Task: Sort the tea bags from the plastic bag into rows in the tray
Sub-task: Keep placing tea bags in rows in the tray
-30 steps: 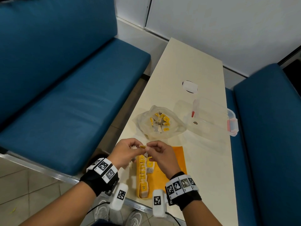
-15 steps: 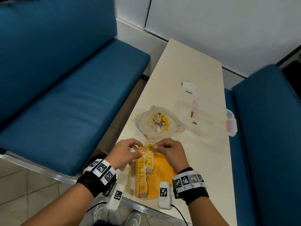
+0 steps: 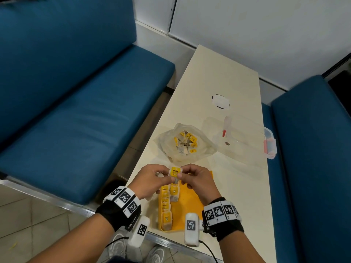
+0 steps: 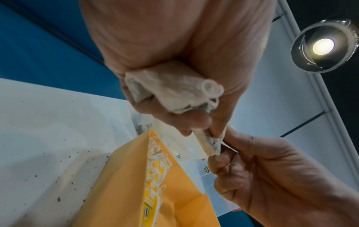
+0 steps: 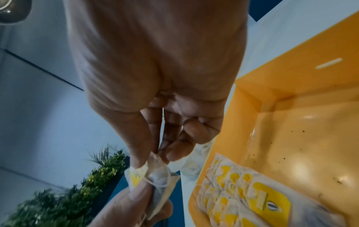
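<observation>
Along the left wall of the yellow tray (image 3: 191, 205), which sits at the near edge of the table (image 3: 218, 76), one row of tea bags (image 3: 165, 204) already runs front to back, and a second row beside it has only a bag or two at its far end; the right part of the tray floor lies bare. Farther along the table, the plastic bag (image 3: 187, 143) lies open with a heap of bags inside, so by my reckoning the job is less than half done: one row filled, a second barely begun, and much of the supply yet to be moved. The left hand (image 3: 152, 182) hovers over the far left corner of the tray with its fingers curled; the left wrist view shows a spare tea bag (image 4: 170, 90) tucked in its palm, while its thumb and forefinger pinch the left edge of the held tea bag (image 3: 175, 172). That bag hangs between both hands above the far end of the tray, its yellow tag facing up. The right hand (image 3: 197, 180) pinches the bag's right edge between thumb and fingertips, the other fingers loosely curled and holding nothing else. To the right, a clear plastic container (image 3: 245, 137) stands near the table's right edge.
</observation>
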A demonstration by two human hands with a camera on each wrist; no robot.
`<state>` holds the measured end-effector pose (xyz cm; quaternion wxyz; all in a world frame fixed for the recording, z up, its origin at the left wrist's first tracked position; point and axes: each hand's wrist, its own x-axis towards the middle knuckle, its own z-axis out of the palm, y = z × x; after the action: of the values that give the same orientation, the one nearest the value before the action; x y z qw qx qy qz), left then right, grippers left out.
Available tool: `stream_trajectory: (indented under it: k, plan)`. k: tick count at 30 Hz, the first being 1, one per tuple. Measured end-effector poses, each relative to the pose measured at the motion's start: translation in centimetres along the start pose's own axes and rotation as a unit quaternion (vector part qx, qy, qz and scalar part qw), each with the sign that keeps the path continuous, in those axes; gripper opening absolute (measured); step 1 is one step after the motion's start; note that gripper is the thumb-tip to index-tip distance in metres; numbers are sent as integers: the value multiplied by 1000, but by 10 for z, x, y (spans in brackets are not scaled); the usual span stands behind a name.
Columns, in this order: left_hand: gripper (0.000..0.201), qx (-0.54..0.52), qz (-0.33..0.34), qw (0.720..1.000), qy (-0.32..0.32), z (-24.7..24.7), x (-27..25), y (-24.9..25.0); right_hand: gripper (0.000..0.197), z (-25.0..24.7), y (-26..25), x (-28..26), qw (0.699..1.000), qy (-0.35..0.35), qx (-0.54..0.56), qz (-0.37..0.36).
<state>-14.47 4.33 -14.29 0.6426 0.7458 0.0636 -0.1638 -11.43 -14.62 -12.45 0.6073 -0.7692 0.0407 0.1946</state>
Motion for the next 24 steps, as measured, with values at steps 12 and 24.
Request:
stream_trajectory:
  k: [12,24]
  plan:
    - [22,20,-17,1000,5,-7,8,-31,16,-17,24,3,991,-9,-106,79]
    - [58,84,-17,996,-3,-1,12,-49,12,-12,54,5,939,-130,-209,240]
